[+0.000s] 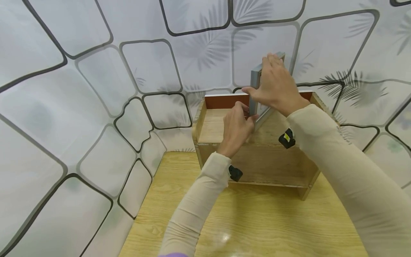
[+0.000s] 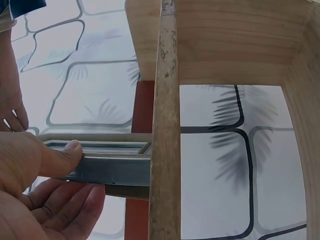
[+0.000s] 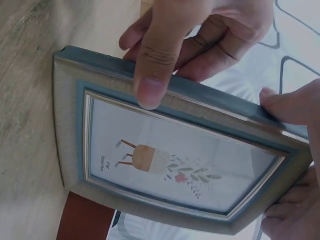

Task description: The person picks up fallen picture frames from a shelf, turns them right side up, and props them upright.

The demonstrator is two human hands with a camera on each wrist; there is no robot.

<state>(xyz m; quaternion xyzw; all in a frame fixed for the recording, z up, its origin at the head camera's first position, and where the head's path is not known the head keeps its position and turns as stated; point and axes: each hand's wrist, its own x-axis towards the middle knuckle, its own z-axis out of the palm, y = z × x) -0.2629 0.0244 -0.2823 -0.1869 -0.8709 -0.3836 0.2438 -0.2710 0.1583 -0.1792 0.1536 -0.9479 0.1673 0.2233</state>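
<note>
A picture frame (image 3: pixel 67 100) with a grey-blue edge and a floral print behind its pane stands on end on the top of a small wooden shelf unit (image 1: pixel 266 164). Low on the frame's near edge, my left hand (image 1: pixel 236 126) pinches it between thumb and fingers. My right hand (image 1: pixel 277 84) grips the upper end, thumb on the near edge and fingers over the far side. In the left wrist view, the left thumb and fingers lie on either side of the frame (image 2: pixel 115 170), whose foot is hidden behind the shelf's board.
The shelf unit stands on a light wood-grain table (image 1: pixel 179 214) close to the wall. A reddish-brown strip (image 1: pixel 219 101) runs along its back. Patterned wall covering (image 1: pixel 96 150) rises behind and to the left. Small black wrist cameras hang under both sleeves.
</note>
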